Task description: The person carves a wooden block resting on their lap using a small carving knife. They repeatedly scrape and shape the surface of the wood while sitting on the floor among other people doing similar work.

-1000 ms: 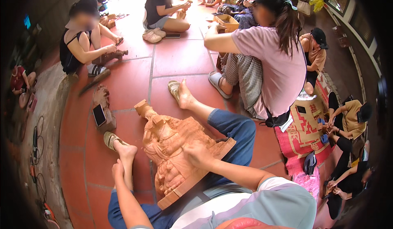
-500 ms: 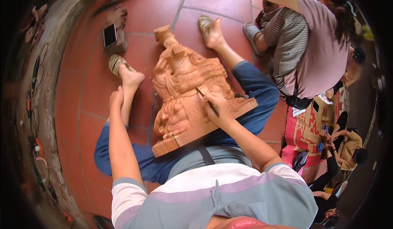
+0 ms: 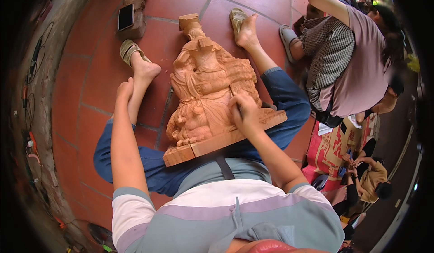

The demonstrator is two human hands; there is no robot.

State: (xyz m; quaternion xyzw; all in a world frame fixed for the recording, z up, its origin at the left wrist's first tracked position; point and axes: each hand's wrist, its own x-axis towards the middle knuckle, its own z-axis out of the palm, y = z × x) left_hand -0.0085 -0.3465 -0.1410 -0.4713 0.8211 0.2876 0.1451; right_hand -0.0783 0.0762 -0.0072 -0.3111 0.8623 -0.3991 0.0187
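The wooden carving (image 3: 205,90) lies propped across the lap for access; right hand (image 3: 244,113) fingers clamp a thin tool on it, left hand (image 3: 124,89) fingers together, resting on the shin.

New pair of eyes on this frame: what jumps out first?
The big orange-brown wooden carving lying across the seated person's lap, centre frame. The right hand presses a thin tool against its side, while the left hand rests on the bare left leg, off the carving. Top left, a dark phone lies on a block on the red tile floor.
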